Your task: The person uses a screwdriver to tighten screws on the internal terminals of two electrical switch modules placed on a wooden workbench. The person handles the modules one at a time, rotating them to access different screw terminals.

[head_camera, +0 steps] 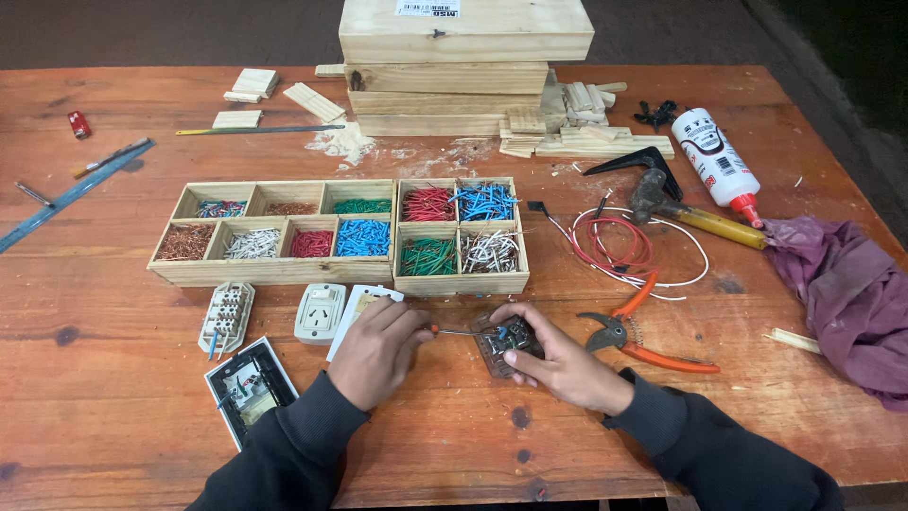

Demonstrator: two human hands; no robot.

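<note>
Single head-worn view, steeply down and forward over the near edge of a wooden table (113, 397), hands close below.

Bare bench (113, 445) lies open at seven o'clock; wooden sorting trays (284, 232) block twelve, orange pliers (653, 345) lie close at three, and a loose wire coil (624, 246), perhaps tangled, sits at two.

The wooden table (113, 397) is evenly and brightly lit from above. Only short, soft shadows are cast beneath the left hand (376, 350) and right hand (558, 360). Mild glare is noted on the white glue bottle (714, 156). The background beyond the table is left dark. Sharp focus is held throughout; slight wide-angle bending is seen at the edges.
</note>
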